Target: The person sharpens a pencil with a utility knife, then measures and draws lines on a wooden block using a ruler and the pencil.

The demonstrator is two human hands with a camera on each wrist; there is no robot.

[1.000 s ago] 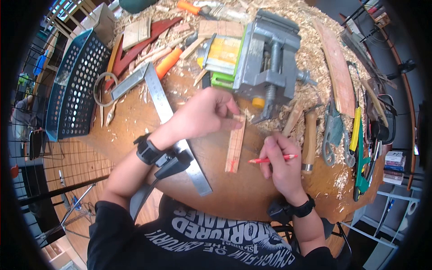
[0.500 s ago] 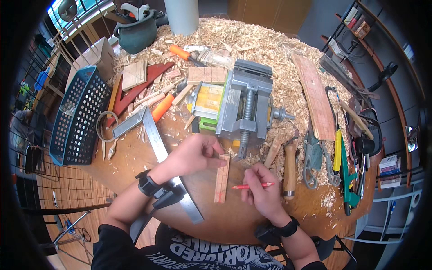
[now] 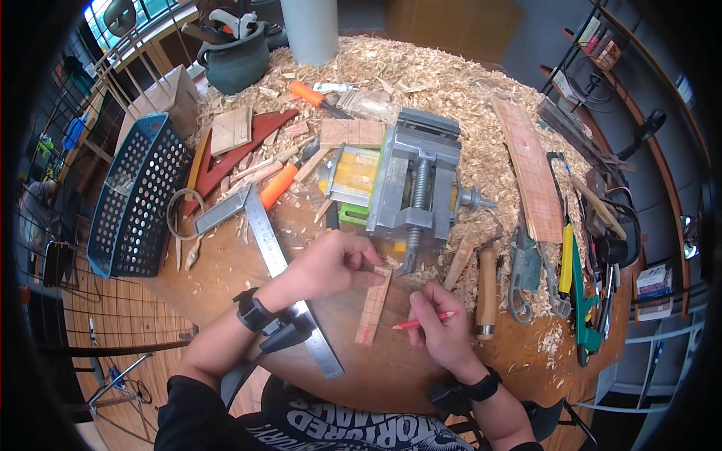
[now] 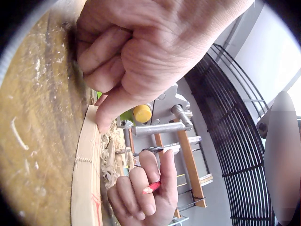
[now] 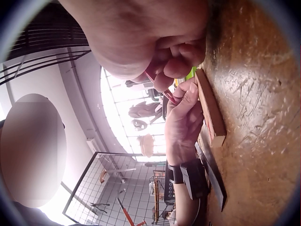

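A short wooden strip (image 3: 373, 312) with red pencil marks near its close end lies on the wooden table. Thumb and fingers of my left hand (image 3: 335, 264) pinch the strip's far end; in the left wrist view the thumb presses at its edge. To the right of the strip, my right hand (image 3: 438, 331) grips a red pencil (image 3: 407, 325), tip pointing left toward the marked end and apart from it. The pencil's point (image 4: 149, 189) also shows in the left wrist view. A metal try square (image 3: 269, 244) lies beneath my left forearm.
A grey vise (image 3: 417, 177) stands just beyond the strip, among wood shavings (image 3: 481, 98). A perforated basket (image 3: 139, 199) is at the left. On the right lie a wooden-handled tool (image 3: 486, 293), a long board (image 3: 529, 169) and a green-handled saw (image 3: 584, 301).
The head view has tilted up, bringing in the pot and the far shavings. The strip has turned slightly, its near end swinging left. Both hands keep their holds on strip and pencil.
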